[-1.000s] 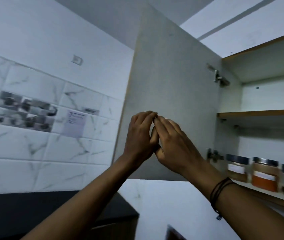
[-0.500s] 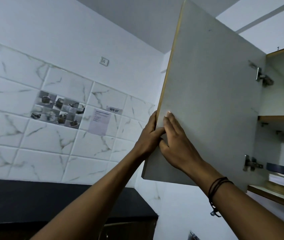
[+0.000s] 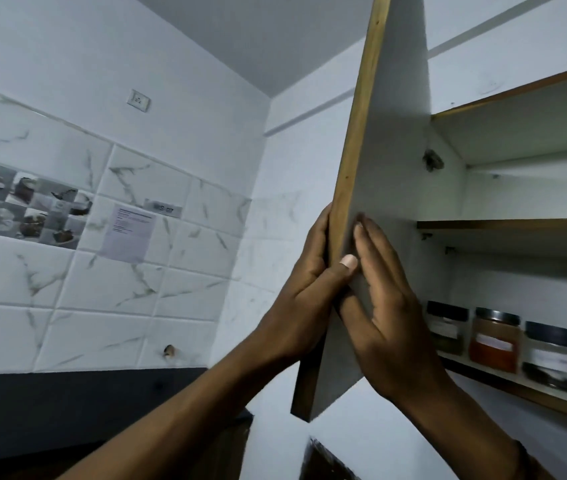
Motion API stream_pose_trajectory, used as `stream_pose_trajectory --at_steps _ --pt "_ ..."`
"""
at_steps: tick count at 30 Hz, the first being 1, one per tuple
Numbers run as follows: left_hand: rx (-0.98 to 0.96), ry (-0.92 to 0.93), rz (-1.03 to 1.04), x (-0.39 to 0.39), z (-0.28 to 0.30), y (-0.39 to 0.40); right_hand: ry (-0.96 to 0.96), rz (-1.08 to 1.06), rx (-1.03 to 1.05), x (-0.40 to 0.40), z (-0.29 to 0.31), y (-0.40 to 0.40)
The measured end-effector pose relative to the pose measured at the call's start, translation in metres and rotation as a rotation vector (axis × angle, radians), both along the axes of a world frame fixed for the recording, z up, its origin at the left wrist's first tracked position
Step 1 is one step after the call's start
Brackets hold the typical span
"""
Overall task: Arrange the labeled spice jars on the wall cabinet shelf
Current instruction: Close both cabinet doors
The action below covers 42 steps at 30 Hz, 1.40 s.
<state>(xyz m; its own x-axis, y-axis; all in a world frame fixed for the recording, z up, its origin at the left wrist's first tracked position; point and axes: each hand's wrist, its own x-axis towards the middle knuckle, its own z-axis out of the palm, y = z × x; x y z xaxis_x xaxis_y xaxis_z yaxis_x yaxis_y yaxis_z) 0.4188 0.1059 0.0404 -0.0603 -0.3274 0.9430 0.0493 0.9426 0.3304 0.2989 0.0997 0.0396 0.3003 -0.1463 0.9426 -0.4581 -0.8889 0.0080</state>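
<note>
Both hands hold the cabinet door (image 3: 389,188): the left hand (image 3: 304,303) grips its wooden edge, the right hand (image 3: 387,320) lies flat on its inner face. Right of the door, three spice jars (image 3: 495,339) stand on the lowest shelf (image 3: 517,393).

The cabinet door (image 3: 396,168) is matt grey laminate with a bare wood edge (wall tiles (image 3: 112,282) glossy, marble-veined).

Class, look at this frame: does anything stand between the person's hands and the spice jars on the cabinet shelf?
Nothing visible. Both the left hand and right hand hold the open cabinet door; the spice jars sit exposed on the bottom shelf to the right.
</note>
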Motion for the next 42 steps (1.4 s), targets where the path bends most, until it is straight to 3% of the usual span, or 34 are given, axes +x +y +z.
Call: stream_pose_trajectory --at_steps 6,10,15,19,28,37,42 --pt "-0.031 -0.015 -0.218 -0.108 -0.003 0.006 -0.128 0.143 0.140 -0.096 -0.010 0.036" --pt "-0.128 -0.087 -0.095 -0.199 -0.005 -0.002 -0.262 0.107 0.185 -0.164 -0.009 0.053" --pt "-0.151 -0.115 0.013 -0.294 -0.006 -0.017 -0.425 -0.228 0.257 -0.245 -0.011 0.055" --pt "-0.208 -0.147 0.082 -0.348 -0.009 -0.037 -0.300 -0.662 0.109 -0.297 -0.007 0.051" --pt "-0.267 -0.280 0.165 -0.416 -0.005 -0.087 0.107 -1.316 0.060 -0.370 -0.005 0.018" --pt "-0.295 -0.441 0.421 -0.449 -0.004 -0.120 0.236 -1.491 0.162 -0.403 -0.014 -0.002" --pt "-0.311 -0.431 0.472 -0.452 -0.004 -0.123 0.228 -1.505 0.166 -0.407 -0.016 -0.008"
